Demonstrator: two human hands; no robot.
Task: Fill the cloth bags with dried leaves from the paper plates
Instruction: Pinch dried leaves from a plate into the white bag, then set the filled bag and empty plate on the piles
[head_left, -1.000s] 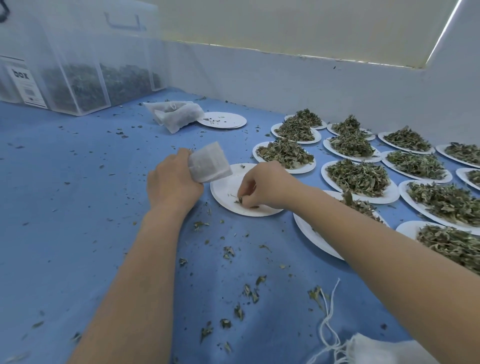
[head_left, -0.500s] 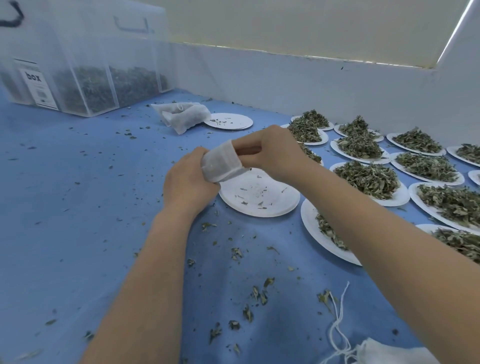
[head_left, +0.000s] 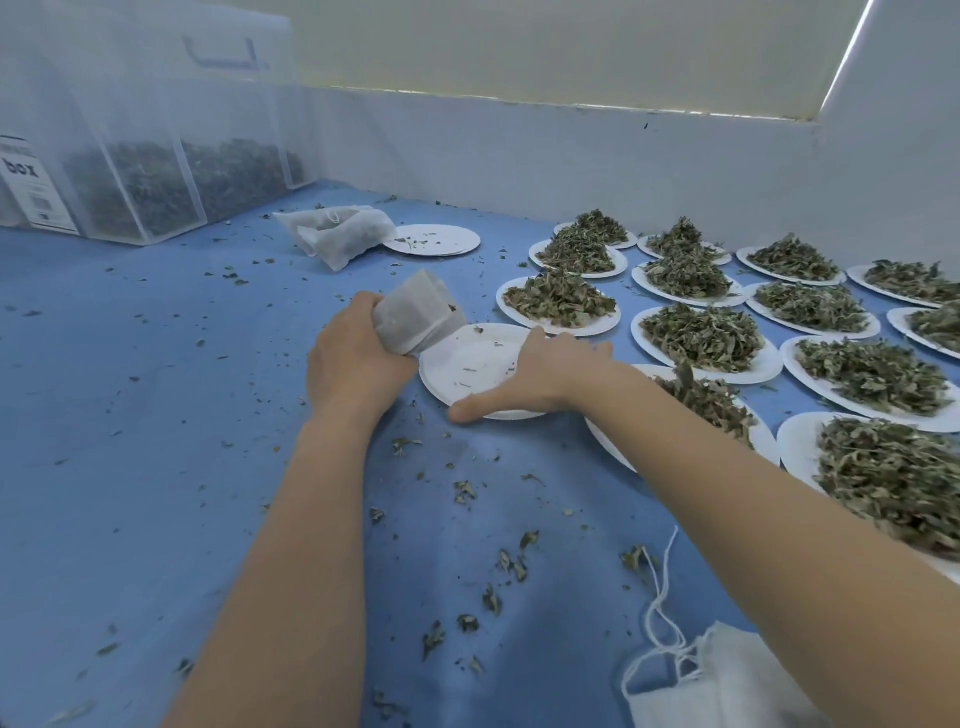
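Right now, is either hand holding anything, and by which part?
The left hand grips the small white cloth bag by its lower end. The right hand lies open on the nearly empty white paper plate, gripping nothing.

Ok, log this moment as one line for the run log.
left hand: grips bag | right hand: spread flat on nearly bare plate | next plate: heaped leaves | filled bags: by box
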